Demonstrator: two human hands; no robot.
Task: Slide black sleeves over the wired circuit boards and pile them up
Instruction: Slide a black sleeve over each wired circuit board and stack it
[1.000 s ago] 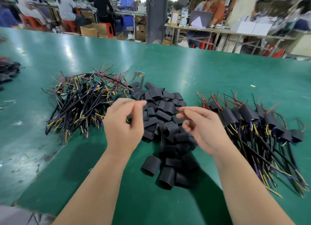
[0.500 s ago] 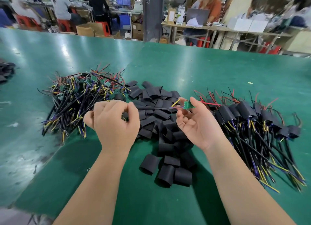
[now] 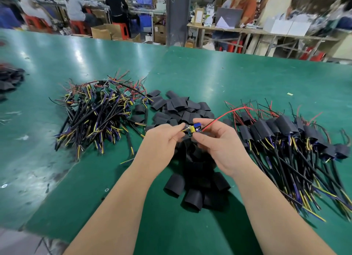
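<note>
Tabletop (image 3: 238, 77) green and glossy, workers (image 3: 76, 7) at benches (image 3: 247, 32) behind, left hand (image 3: 162, 140) and right hand (image 3: 219, 146) pinching one wired circuit board (image 3: 194, 129)

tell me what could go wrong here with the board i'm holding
1. The small wired circuit board is only pinched between the left hand and right hand; it could slip into the loose black sleeve heap.
2. Its long red wire arcs toward the sleeved pile and may snag.
</note>
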